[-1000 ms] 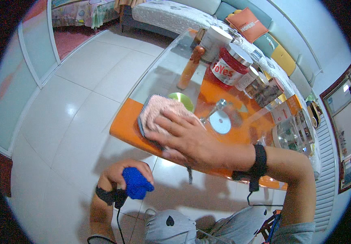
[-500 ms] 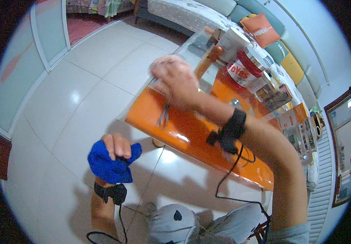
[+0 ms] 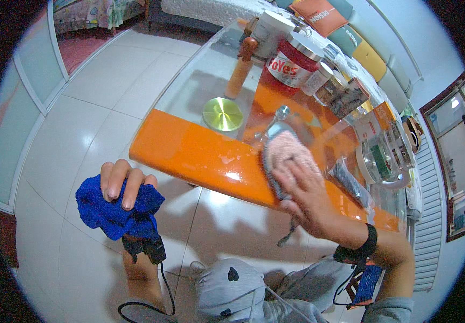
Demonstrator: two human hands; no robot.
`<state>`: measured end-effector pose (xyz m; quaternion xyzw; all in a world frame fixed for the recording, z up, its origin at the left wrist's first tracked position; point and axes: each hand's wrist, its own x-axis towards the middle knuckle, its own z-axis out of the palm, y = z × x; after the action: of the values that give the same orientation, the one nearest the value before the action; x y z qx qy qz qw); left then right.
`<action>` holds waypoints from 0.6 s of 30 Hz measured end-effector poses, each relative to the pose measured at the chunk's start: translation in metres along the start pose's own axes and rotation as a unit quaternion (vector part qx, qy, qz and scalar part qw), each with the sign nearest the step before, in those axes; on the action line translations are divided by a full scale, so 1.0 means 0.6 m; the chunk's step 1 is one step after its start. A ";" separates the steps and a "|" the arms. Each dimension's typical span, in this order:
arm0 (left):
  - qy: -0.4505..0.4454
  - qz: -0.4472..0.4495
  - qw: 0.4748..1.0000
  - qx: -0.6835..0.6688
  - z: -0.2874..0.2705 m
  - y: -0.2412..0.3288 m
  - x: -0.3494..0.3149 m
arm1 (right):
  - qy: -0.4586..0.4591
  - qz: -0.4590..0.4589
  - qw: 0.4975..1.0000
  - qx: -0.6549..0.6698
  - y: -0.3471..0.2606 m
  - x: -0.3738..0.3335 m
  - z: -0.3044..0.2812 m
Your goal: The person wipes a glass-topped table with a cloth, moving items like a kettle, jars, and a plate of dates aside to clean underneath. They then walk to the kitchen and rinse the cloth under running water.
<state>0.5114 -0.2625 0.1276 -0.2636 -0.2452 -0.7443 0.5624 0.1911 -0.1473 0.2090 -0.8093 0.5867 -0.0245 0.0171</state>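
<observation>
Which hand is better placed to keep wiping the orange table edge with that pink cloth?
Right. The right hand already lies flat on the pink cloth at the orange table edge. The left hand is off the table, low over the floor, closed on a blue cloth.

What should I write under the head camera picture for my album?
Right hand presses a pink knitted cloth on an orange glass-topped table; left hand grips a blue cloth.

we see open room along the near orange table (image 3: pixel 189 153) edge; jars (image 3: pixel 292 62) and boxes (image 3: pixel 375 121) crowd the far side.
</observation>
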 end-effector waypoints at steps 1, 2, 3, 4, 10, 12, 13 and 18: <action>0.007 0.000 1.000 0.000 0.001 -0.001 0.001 | 0.019 0.007 1.000 -0.009 0.010 0.000 0.003; 0.006 -0.001 1.000 0.002 0.003 -0.002 0.003 | 0.034 0.025 0.999 -0.016 0.022 0.008 0.000; 0.006 0.001 1.000 0.001 0.007 -0.002 0.005 | 0.048 0.044 0.998 -0.024 0.025 0.022 -0.002; -0.005 0.000 1.000 -0.002 0.009 -0.005 0.010 | 0.049 0.082 0.994 -0.055 0.021 0.052 0.005; 0.053 -0.014 0.998 -0.018 0.038 -0.029 0.038 | 0.178 -0.119 0.977 0.013 -0.106 0.199 0.052; 0.067 -0.045 0.997 -0.020 0.047 -0.033 0.045 | 0.168 -0.145 0.973 0.065 -0.114 0.178 0.055; 0.073 -0.030 0.997 0.004 0.051 -0.034 0.046 | 0.193 -0.184 0.959 0.095 -0.100 0.158 0.051; 0.046 -0.053 0.990 0.120 0.035 -0.069 0.059 | 0.111 -0.137 0.983 0.052 -0.011 0.017 0.022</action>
<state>0.4660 -0.2634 0.1638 -0.1464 -0.3205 -0.7494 0.5605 0.2015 -0.1549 0.1965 -0.8725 0.4661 -0.1465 -0.0099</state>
